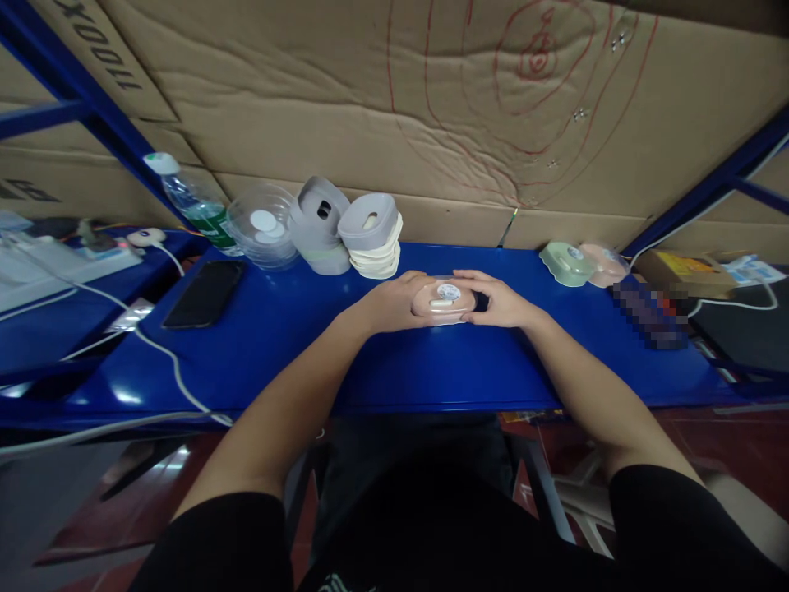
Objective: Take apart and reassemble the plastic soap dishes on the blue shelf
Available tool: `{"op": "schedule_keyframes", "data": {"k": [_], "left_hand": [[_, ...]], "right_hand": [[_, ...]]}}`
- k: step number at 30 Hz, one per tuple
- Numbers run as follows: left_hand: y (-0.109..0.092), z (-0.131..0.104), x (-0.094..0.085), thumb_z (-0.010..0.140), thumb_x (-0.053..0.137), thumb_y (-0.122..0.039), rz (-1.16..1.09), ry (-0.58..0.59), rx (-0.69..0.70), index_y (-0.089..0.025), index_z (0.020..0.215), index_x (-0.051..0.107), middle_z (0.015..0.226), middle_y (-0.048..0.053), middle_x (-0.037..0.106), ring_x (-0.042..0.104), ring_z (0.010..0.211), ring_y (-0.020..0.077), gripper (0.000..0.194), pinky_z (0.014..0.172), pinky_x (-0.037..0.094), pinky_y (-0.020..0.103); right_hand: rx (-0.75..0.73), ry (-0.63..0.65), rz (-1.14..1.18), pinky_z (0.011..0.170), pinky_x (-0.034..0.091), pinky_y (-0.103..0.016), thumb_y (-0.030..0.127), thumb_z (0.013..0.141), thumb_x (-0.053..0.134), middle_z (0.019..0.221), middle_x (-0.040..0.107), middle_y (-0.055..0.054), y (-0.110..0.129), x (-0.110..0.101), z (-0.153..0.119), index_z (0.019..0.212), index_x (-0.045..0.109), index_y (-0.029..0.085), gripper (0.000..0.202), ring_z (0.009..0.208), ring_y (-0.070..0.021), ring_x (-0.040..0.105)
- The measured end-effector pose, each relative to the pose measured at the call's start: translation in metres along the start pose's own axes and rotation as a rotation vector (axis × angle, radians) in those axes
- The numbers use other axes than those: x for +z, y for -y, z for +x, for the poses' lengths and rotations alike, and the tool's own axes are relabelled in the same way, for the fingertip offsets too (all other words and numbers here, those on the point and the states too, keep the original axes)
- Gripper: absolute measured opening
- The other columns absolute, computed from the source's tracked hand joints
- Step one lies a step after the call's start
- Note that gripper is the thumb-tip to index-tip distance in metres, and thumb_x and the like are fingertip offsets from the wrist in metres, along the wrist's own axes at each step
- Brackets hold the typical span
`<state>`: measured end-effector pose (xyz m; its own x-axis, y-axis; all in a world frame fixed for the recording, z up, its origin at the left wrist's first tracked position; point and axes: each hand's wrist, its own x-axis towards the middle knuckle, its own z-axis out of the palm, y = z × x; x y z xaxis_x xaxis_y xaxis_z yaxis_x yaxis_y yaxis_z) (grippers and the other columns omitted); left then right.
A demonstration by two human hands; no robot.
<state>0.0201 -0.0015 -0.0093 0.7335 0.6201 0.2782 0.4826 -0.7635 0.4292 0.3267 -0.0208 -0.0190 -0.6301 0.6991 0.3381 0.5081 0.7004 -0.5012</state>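
A pink plastic box [425, 304] with a clear outer cover and a round white sticker on top sits between both hands over the middle of the blue table. My left hand [391, 304] is closed around its left end, fingers along the far edge. From the right, my right hand [502, 302] grips the other end, thumb near the front edge and fingers at the back; a dark gap shows between thumb and fingers. The box's underside is hidden.
Behind my left hand stand stacked grey slotted covers [370, 220], cream pieces [379, 261], clear round tubs [262, 230] and a bottle [206, 210]. A phone [205, 293] lies left. Green [567, 263] and pink [604, 265] boxes sit right. A white cable [178, 370] crosses the left side.
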Motion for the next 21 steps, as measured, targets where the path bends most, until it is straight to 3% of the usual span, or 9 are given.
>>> {"op": "schedule_keyframes", "data": {"k": [8, 13, 16, 21], "left_hand": [[0.020, 0.006, 0.009, 0.077, 0.086, -0.050, -0.099, -0.020, 0.007, -0.026, 0.153, 0.057, 0.150, 0.014, 0.065, 0.061, 0.138, 0.0349, 0.085, 0.115, 0.050, 0.054], [0.015, 0.005, 0.017, 0.084, 0.083, -0.055, -0.011, 0.007, -0.086, -0.020, 0.165, 0.041, 0.171, 0.021, 0.040, 0.041, 0.157, 0.0392, 0.098, 0.125, 0.040, 0.056], [0.011, 0.005, 0.014, 0.087, 0.081, -0.055, 0.058, 0.006, -0.106, -0.014, 0.165, 0.040, 0.173, 0.024, 0.034, 0.037, 0.159, 0.0387, 0.097, 0.129, 0.036, 0.053], [0.009, 0.005, 0.002, 0.096, 0.072, -0.049, 0.106, -0.106, -0.009, -0.019, 0.153, 0.055, 0.158, 0.017, 0.056, 0.056, 0.146, 0.0316, 0.067, 0.123, 0.044, 0.048]], "right_hand": [[0.017, 0.016, -0.050, 0.127, 0.038, -0.064, 0.061, 0.091, 0.077, 0.171, 0.043, -0.010, 0.000, 0.004, 0.000, 0.163, 0.047, 0.037, 0.082, 0.157, -0.0380, 0.042], [0.042, 0.049, -0.128, 0.129, 0.035, -0.061, 0.064, 0.095, 0.069, 0.176, 0.036, -0.006, -0.001, 0.001, 0.000, 0.164, 0.046, 0.038, 0.077, 0.161, -0.0376, 0.036], [0.224, 0.021, -0.284, 0.127, 0.032, -0.066, 0.067, 0.094, 0.067, 0.173, 0.041, -0.011, -0.008, -0.014, -0.005, 0.162, 0.048, 0.032, 0.079, 0.157, -0.0409, 0.041], [0.676, -0.084, -0.651, 0.121, 0.009, -0.087, 0.066, 0.092, 0.065, 0.173, 0.039, -0.019, -0.023, -0.041, -0.019, 0.162, 0.048, 0.022, 0.085, 0.159, -0.0545, 0.027]]}}
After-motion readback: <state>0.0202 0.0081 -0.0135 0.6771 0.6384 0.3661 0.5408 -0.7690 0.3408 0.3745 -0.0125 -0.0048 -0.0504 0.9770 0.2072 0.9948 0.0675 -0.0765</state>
